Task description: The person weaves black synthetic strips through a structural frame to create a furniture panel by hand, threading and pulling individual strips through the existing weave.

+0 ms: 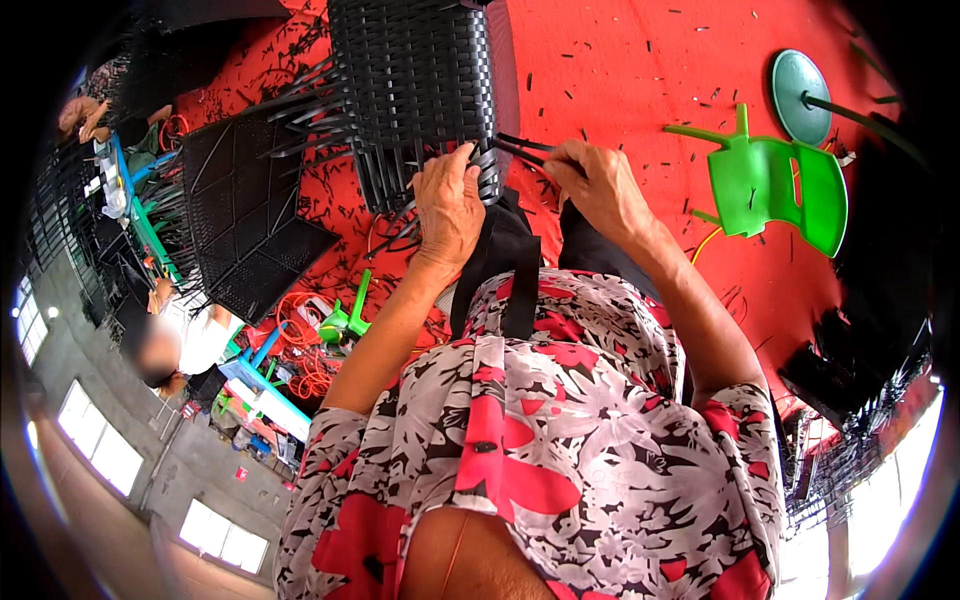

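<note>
A black woven panel (415, 80) of flat plastic strips stands in front of me, with loose strip ends hanging along its left and lower sides. My left hand (447, 205) closes on the lower edge of the weave, its thumb and index finger near the corner. To the right of that corner, my right hand (605, 190) pinches black strips (522, 148) that run out from the panel's edge. The fingertips partly cover where the strips end.
Short black offcuts lie over the red floor (610, 60). A small green chair (770, 185) lies on its side at right, near a round green disc with a pole (800, 98). Black woven frames (245, 210) stand at left by orange hoses (320, 345). Other people work at far left.
</note>
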`<state>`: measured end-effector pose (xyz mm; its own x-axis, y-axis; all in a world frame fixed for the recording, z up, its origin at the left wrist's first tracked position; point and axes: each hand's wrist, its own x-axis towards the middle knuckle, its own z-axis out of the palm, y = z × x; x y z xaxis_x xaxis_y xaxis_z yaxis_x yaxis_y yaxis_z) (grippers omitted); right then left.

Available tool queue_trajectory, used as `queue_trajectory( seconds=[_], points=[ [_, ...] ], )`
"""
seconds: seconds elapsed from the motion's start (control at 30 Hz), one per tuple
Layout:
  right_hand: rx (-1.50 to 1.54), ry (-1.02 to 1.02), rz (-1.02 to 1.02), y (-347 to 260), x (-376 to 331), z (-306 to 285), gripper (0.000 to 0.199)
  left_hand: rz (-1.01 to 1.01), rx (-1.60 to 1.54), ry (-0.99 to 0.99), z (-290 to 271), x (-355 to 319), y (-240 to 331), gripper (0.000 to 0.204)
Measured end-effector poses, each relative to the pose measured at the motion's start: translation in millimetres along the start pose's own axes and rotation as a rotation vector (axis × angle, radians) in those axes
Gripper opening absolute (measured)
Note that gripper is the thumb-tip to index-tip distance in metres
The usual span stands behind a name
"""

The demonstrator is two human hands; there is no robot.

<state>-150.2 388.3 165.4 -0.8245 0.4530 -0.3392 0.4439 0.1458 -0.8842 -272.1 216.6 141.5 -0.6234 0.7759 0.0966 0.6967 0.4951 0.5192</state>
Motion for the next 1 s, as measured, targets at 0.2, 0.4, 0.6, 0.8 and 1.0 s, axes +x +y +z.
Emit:
queue_trajectory(
  seconds=[0.2,0.4,0.6,0.8,1.0],
  points=[
    [-0.222,0.056,-0.007,1.9,16.5,15.3,0.024,-0.278,-0.113,-0.004,8.8,7.1,-1.3,0.016],
    [-0.256,0.011,0.063,7.4,21.1,19.2,0.025,-0.260,-0.140,-0.005,11.8,7.5,0.3,0.018],
    [-0.249,-0.022,0.103,15.7,24.5,23.0,0.025,-0.171,-0.067,-0.046,7.4,11.5,0.0,0.024],
    [-0.256,-0.072,0.099,13.1,29.6,22.1,0.026,-0.223,-0.030,-0.128,5.8,16.9,3.7,0.022],
    [-0.170,-0.130,0.133,13.2,32.5,18.3,0.025,-0.270,-0.056,-0.104,15.3,12.6,-2.9,0.017]
  ],
)
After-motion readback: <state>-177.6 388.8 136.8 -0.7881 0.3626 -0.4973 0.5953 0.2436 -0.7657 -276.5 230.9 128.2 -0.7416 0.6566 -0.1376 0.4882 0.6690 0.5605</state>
